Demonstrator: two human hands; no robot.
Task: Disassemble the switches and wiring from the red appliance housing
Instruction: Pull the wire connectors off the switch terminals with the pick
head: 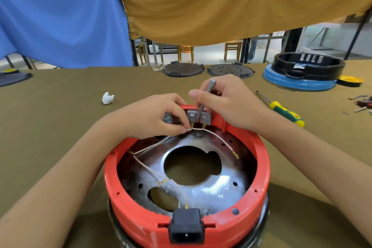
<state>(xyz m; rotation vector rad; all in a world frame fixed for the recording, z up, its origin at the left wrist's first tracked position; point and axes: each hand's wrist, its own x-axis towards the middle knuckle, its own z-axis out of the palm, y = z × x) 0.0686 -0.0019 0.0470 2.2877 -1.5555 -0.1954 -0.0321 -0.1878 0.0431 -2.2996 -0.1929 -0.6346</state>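
The red housing [187, 183] sits bottom centre, its 3 grey switches [191, 116] on the far rim. My left hand [155, 117] pinches a white wire [217, 139] at a terminal; my right hand [225, 100] grips a grey tool [203, 102]. If the tool slips, it could gouge my fingers or snap the terminal.

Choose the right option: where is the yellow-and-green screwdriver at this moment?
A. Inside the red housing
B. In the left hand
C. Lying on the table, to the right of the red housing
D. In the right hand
C: the yellow-and-green screwdriver lies untouched on the table, while the right hand holds a thin grey tool instead.
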